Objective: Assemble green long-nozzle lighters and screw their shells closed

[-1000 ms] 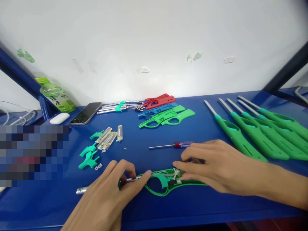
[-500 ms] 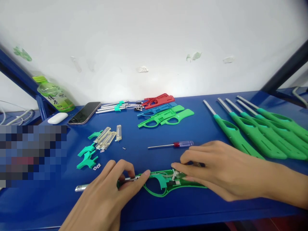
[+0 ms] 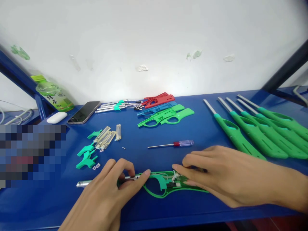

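Note:
An open green lighter shell (image 3: pixel 166 189) with a teal trigger and white wires lies near the front edge of the blue table (image 3: pixel 207 134). My left hand (image 3: pixel 108 195) pinches the metal nozzle tube (image 3: pixel 83 183) where it enters the shell. On the other side, my right hand (image 3: pixel 221 175) has its fingertips closed on the small inner parts in the middle of the shell. A red-handled screwdriver (image 3: pixel 172 144) lies just behind both hands.
Several finished green lighters (image 3: pixel 255 131) lie at the right. Empty red, blue and green shells (image 3: pixel 163 112) and metal tubes (image 3: pixel 117 106) lie at the back. Teal triggers (image 3: pixel 86 155), clear tanks (image 3: pixel 106 137), a phone (image 3: pixel 83 112), a bottle (image 3: pixel 54 94) and a white case (image 3: pixel 56 117) lie at the left.
Both hands stay on the green shell; my right hand's fingers have shifted slightly lower over its inner parts. The view has drifted a little.

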The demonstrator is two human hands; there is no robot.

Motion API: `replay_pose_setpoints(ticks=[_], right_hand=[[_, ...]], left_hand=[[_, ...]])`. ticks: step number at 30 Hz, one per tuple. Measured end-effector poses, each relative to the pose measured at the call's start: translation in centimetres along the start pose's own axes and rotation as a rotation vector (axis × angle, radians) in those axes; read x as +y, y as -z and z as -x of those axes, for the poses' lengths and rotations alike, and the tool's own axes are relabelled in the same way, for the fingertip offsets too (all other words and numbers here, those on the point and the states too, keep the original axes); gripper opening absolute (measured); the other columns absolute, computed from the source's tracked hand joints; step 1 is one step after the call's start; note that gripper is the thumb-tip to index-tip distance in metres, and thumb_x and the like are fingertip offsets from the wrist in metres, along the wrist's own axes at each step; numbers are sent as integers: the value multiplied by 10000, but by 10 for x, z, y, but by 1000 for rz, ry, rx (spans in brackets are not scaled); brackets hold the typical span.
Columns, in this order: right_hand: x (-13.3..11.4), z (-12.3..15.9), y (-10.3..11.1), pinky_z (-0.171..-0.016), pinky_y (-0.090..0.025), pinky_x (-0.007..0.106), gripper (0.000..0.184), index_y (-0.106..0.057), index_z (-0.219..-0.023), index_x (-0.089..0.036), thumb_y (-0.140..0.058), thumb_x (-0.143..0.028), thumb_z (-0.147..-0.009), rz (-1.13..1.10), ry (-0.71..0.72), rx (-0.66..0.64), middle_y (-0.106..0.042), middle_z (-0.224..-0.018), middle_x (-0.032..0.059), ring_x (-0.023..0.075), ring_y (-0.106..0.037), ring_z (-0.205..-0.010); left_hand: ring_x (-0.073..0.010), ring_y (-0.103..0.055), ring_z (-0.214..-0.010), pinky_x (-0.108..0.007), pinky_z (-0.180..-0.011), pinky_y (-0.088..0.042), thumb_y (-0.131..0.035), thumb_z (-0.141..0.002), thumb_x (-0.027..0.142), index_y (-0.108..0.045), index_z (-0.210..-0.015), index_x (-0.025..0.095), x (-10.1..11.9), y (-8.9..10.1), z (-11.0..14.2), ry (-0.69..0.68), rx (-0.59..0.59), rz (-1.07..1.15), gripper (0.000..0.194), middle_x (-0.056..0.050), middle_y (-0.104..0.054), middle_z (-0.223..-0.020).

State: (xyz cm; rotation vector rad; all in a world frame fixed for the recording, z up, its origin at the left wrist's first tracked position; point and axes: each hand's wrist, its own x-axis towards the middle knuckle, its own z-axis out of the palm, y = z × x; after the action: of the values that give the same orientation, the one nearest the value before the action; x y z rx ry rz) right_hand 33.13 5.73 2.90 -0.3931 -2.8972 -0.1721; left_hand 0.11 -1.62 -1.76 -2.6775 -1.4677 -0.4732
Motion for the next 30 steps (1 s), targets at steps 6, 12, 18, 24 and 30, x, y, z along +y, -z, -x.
replay_pose_setpoints(ticks=[6,12,18,24,30], right_hand=[[-1,3,-3,-539,-383,325,467,-676,-1266,-140,-226,-198,-1152,32,2,14,-634,-871,17,139,-599,-683],[0,6,-6,-557,-372,333,398,-656,-1317,-155,-303,-226,-1148,5,-16,-1,-630,-888,8,148,-606,-715],[-1,1,-2,-562,-348,321,432,-696,-1251,-169,-288,-282,-1170,-6,-28,44,-604,-844,-1,137,-555,-670],[-5,1,-3,-565,-336,334,447,-710,-1223,-154,-284,-279,-1172,35,-36,69,-597,-817,5,148,-562,-692],[-4,4,0,-590,-378,332,386,-682,-1295,-141,-372,-316,-1147,20,-34,8,-637,-883,27,165,-623,-752]], left_hand=[[-143,-675,-879,-229,-774,-603,-395,-1031,129,-667,-1397,499,1,2,-1,-17,16,-23,587,-18,-661,-1096],[-133,-681,-883,-206,-742,-596,-408,-1060,184,-695,-1349,500,3,0,-1,29,11,-2,515,-11,-641,-1095],[-134,-681,-886,-169,-653,-570,-399,-1061,196,-719,-1318,481,1,-6,5,85,-41,9,499,-18,-637,-1075],[-151,-637,-897,-239,-772,-572,-393,-968,39,-576,-1498,489,2,1,1,-38,5,-54,719,-29,-611,-1135],[-157,-605,-915,-237,-760,-541,-372,-922,-37,-455,-1591,477,2,4,-2,-98,-1,-64,848,-43,-576,-1169]])
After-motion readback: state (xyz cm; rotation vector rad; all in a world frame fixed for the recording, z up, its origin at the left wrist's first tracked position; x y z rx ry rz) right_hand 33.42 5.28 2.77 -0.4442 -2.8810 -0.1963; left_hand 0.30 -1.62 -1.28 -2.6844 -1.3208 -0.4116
